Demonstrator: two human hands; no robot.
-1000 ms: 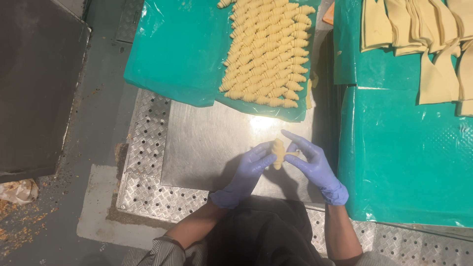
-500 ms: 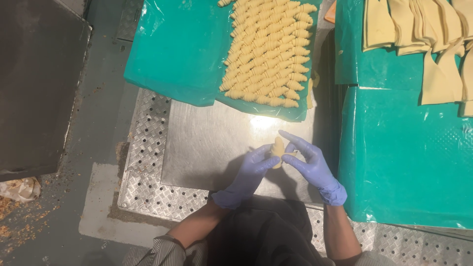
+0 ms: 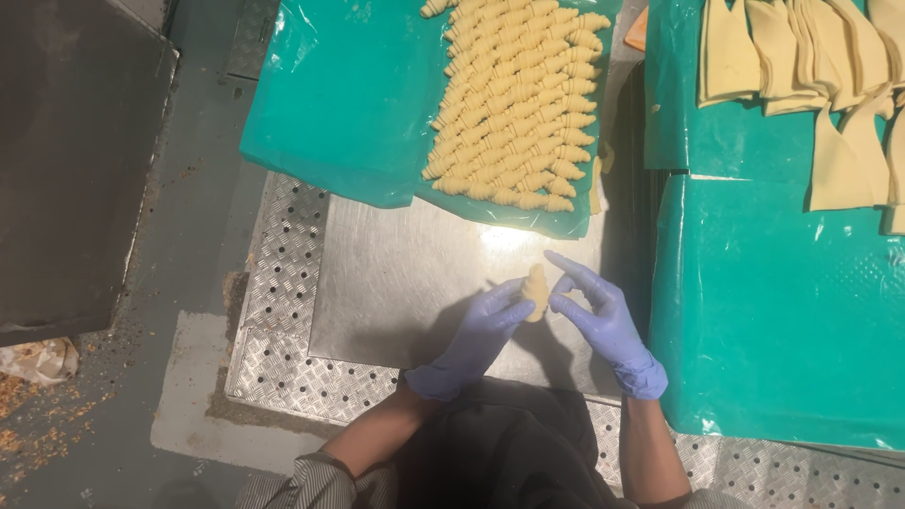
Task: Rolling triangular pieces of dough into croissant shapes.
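Now, in hand: I pinch one small rolled dough piece (image 3: pixel 535 290) between both gloved hands over the steel table (image 3: pixel 396 283).
Left hand (image 3: pixel 481 332): fingertips closed on the roll's left side.
Right hand (image 3: pixel 603 316): thumb and a finger grip its right side, the other fingers spread.
Done: many shaped rolls (image 3: pixel 514 104) lie in tight rows on the far green sheet (image 3: pixel 339 94).
Left: flat cut dough triangles (image 3: pixel 811 75) wait far right on another green sheet (image 3: pixel 773 311), so I judge plenty remains.
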